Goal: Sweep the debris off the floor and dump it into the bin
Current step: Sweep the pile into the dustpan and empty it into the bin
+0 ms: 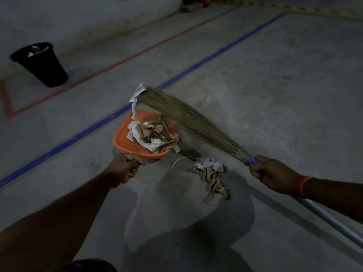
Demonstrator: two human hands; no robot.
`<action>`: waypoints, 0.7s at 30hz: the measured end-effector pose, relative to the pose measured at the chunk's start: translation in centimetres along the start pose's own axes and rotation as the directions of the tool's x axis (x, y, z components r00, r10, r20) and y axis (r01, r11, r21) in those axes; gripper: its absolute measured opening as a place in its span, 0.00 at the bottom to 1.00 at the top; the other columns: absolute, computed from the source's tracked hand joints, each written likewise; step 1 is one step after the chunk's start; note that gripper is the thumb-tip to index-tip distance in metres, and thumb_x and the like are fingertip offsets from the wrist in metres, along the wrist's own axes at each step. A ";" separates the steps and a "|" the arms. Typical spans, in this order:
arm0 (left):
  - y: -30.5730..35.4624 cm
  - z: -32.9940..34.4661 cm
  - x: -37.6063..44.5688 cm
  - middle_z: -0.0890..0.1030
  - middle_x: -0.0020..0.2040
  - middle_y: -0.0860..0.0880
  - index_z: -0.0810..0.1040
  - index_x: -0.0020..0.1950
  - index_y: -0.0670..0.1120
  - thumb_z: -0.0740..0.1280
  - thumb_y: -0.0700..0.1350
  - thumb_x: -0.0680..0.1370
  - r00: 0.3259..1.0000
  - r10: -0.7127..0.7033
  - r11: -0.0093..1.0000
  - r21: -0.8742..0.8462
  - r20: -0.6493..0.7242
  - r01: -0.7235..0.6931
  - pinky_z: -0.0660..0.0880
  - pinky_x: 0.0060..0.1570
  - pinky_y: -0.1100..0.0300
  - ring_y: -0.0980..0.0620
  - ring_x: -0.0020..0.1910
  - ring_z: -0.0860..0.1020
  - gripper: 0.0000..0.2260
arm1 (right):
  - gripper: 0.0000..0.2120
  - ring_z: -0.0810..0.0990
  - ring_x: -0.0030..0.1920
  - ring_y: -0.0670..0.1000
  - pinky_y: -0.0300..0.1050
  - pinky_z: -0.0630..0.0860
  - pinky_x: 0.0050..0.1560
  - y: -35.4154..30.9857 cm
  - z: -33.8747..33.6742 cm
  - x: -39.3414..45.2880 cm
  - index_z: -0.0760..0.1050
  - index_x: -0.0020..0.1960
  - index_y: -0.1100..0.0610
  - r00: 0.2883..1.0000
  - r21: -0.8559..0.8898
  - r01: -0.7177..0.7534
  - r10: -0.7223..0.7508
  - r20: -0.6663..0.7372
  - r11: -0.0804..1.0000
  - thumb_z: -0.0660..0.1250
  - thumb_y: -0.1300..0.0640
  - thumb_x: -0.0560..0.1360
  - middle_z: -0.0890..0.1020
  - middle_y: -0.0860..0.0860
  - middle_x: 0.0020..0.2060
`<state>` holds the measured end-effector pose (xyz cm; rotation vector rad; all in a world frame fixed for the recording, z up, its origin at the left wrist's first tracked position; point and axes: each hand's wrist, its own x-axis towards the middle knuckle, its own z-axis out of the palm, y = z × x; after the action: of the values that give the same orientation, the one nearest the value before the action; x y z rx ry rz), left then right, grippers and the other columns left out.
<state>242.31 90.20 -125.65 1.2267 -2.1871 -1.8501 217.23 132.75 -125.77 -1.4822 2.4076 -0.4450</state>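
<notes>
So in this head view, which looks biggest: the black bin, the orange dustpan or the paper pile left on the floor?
1. Orange dustpan
2. Black bin, though it stands farther off, so unsure
3. Paper pile

Dim grey concrete floor [275, 85]; blue line [196, 65], red line [137, 54]; perhaps wall [78, 16] behind.

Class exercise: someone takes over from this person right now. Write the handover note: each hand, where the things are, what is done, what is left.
Left hand grips the handle of the orange dustpan, heaped with paper scraps.
Right hand grips the broom at its blue collar, bristles raised over the pan.
Done: most debris is in the pan.
Left: a clump of crumpled paper lies on the floor between the hands; sweep it in, then tip the pan into the black bin, far left.
</notes>
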 end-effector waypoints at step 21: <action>-0.7 -2.7 1.2 0.76 0.28 0.43 0.83 0.42 0.42 0.61 0.32 0.79 0.980 0.058 0.998 0.037 -0.188 -0.052 0.68 0.28 0.60 0.48 0.27 0.72 0.12 | 0.17 0.71 0.37 0.45 0.38 0.68 0.36 0.5 -0.2 -0.3 0.65 0.34 0.49 1.000 -0.021 0.018 -0.018 0.001 1.000 0.65 0.69 0.68 0.69 0.43 0.38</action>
<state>243.14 87.27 -125.95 1.2755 -2.1336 -1.6113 216.87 133.30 -125.74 -1.5139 2.4072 -0.4234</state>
